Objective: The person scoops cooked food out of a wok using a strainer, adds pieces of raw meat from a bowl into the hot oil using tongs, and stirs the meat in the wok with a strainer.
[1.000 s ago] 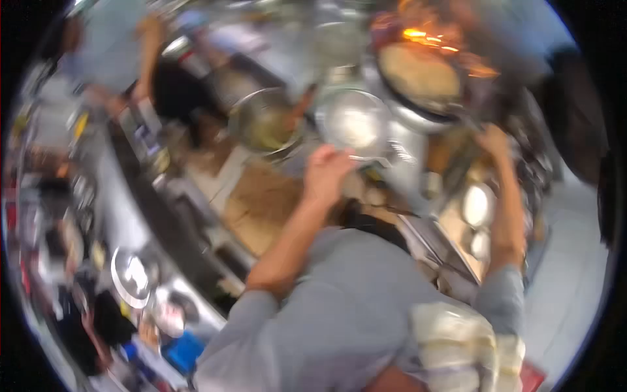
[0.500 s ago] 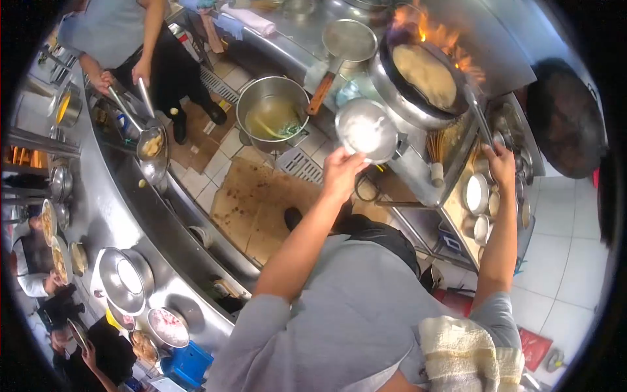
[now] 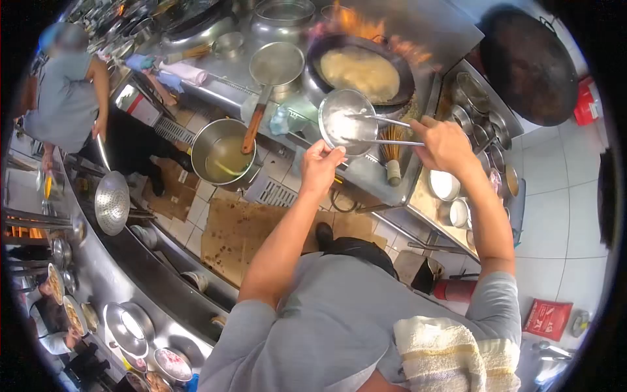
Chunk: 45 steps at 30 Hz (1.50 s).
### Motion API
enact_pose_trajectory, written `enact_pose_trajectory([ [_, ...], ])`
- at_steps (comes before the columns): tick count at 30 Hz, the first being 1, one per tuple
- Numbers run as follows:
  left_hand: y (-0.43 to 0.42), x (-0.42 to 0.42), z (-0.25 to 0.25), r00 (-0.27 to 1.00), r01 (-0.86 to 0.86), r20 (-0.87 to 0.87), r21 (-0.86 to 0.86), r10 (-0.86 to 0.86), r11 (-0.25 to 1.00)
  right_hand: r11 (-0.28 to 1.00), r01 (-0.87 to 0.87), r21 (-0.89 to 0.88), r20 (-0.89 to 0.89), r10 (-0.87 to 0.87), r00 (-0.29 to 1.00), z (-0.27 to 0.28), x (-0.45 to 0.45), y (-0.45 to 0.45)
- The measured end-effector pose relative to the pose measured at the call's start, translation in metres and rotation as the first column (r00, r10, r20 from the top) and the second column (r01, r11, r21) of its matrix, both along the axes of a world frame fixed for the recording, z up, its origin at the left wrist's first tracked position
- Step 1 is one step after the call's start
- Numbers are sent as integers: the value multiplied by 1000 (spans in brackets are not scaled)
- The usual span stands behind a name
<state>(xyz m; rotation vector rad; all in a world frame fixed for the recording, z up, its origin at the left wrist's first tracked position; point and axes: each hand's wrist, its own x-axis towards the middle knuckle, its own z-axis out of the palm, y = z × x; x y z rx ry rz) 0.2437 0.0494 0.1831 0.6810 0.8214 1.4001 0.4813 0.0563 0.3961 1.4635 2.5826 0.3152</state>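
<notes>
My left hand pinches the near rim of a metal bowl, which is tilted and has something white and bright inside. My right hand is closed around long metal tongs, whose two thin arms reach left into the bowl. Just behind the bowl stands a wok on the burner, holding a broad beige mass. Flames rise along its far side. What the white stuff in the bowl is, I cannot make out.
A deep pot of yellowish liquid stands left of my left arm; a wooden-handled pan lies above it. A bamboo brush sits below the wok. Bowls crowd the right. At left, a co-worker holds a skimmer.
My right hand has moved left from beside the wok, bringing the tongs into the bowl. The view has shifted. The co-worker's skimmer, which held food pieces, now hangs bare.
</notes>
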Motion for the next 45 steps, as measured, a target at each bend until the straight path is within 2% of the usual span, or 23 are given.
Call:
enact_pose_trajectory([
  [7, 32, 39, 11, 991, -75, -112, -3, 74, 997, 1000, -18, -1, -57, 18, 998, -19, 60, 46],
  [11, 59, 53, 15, 973, -175, -164, -55, 164, 983, 999, 38, -5, -150, -38, 988, -17, 98, 78],
  [14, 67, 49, 16, 933, -264, -293, -161, 210, 951, 998, 69, -11, -172, -70, 983, -30, 120, 115],
  [15, 67, 46, 15, 928, -279, -298, -163, 222, 947, 989, 136, -57, -180, -144, 973, -43, 123, 129],
  [17, 63, 39, 7, 942, -303, -189, -135, 276, 943, 953, 262, -154, -176, -287, 942, -77, 130, 159],
  [18, 57, 38, 2, 945, -317, -133, -128, 301, 940, 955, 247, -165, -171, -274, 946, -99, 136, 173],
  [21, 35, 29, 4, 924, -381, -101, -155, 369, 911, 958, 280, -66, -359, -284, 889, -173, 152, 198],
  [22, 31, 22, 4, 912, -410, -80, -149, 402, 900, 964, 257, -75, -359, -266, 895, -174, 152, 199],
  [23, 25, 16, 4, 901, -434, -84, -154, 426, 888, 948, 303, -101, -361, -318, 877, -171, 153, 199],
  [26, 12, 8, 3, 918, -393, -129, -154, 376, 906, 923, 364, -122, -340, -383, 859, -151, 137, 177],
  [29, 13, 13, 4, 936, -345, -129, -155, 328, 926, 906, 417, -75, -276, -420, 864, -96, 119, 136],
  [31, 11, 21, 4, 949, -307, -120, -164, 290, 937, 999, 31, 42, -273, -18, 962, -52, 86, 88],
  [32, 12, 26, 5, 958, -275, -132, -162, 256, 948, 998, 42, 42, -264, -30, 964, -41, 73, 73],
  [35, 12, 39, 2, 965, -236, -155, -171, 211, 957, 990, -131, 44, -19, 132, 991, -29, 35, 43],
  [36, 13, 42, 0, 972, -204, -144, -142, 183, 969, 989, -147, 35, -18, 148, 989, -33, 30, 42],
  [37, 12, 45, -2, 979, -172, -133, -111, 157, 979, 990, -139, 25, 11, 138, 990, -38, 30, 42],
  [40, 10, 52, -3, 970, -213, -143, -114, 196, 970, 992, -129, 4, 74, 128, 989, -41, 39, 46],
  [42, 7, 48, -7, 966, -228, -148, -119, 210, 966, 998, -29, 54, -6, 29, 1000, -27, 49, 43],
  [45, 2, 42, -16, 969, -236, -106, -118, 224, 964, 993, 4, 116, -102, 8, 995, -23, 76, 57],
])
